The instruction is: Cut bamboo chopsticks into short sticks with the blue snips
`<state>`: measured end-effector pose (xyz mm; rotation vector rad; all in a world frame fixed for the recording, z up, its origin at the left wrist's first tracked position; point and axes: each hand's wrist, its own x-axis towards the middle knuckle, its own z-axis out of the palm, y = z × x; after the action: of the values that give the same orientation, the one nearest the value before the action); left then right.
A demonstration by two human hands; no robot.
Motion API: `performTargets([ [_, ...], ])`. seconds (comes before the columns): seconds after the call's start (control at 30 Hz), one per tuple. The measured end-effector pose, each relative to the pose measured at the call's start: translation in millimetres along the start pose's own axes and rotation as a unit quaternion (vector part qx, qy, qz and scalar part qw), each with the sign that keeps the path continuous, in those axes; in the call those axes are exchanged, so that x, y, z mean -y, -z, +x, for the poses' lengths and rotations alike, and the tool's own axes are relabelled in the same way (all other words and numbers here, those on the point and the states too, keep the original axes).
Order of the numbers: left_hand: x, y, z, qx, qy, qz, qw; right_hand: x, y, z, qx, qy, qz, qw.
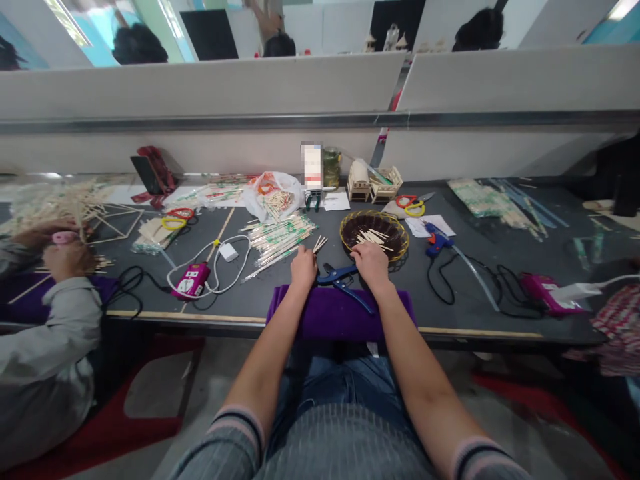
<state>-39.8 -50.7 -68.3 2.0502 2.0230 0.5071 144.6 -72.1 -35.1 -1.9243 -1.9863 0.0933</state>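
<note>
Pinching: the left hand (303,268) has its grip closed round a few short, pale sticks (321,244), whose free ends fan out slightly toward the upper right, above the table (235,290).
Sticks in the hand: thin, straight, cream-coloured and plain.
Right hand (371,262): at the near side of the basket (398,233), fingers bent over its rim beside the loose sticks (371,236); I cannot tell whether its grip has hold of one.
Loose sticks: on the basket floor in a small, uneven heap, some crossing; cream against dark brown, much like those in the left hand.
Basket: round, shallow, dark brown weave with a yellow-patterned rim, standing on the table beyond the right hand.
Blue cutter (336,278): lying between the two hands, its handles spread apart, the lower one across the purple cloth (340,320).
Purple cloth: a thick folded pad at the table's near edge, under both wrists.
Packaged sticks (280,237): longer, in clear wrappers with green print, heaped left of the basket.
Glue gun (439,241): blue with red, right of the basket.
</note>
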Motion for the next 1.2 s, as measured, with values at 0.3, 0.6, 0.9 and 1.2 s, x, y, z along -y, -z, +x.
performTargets([
  [0.3, 0.3, 1.1, -5.0, 0.005, -0.003, 0.000, 1.000, -5.2, -8.8, 4.9, -0.025, 0.013, 0.024, 0.999],
  [0.6, 23.6, 10.5, 1.5, -0.104, 0.020, -0.085, 0.991, 6.5, -4.1, -7.1, -0.130, 0.045, 0.124, 0.983],
  [0.9, 45.8, 19.1, 7.4, -0.068, 0.064, 0.073, 0.993, 20.3, -5.9, -26.0, -0.069, 0.144, 0.157, 0.975],
  [1.2, 32.0, 16.3, 4.2, -0.083, 0.027, 0.101, 0.991, 34.8, 8.0, -15.3, -0.022, 0.129, 0.276, 0.952],
])
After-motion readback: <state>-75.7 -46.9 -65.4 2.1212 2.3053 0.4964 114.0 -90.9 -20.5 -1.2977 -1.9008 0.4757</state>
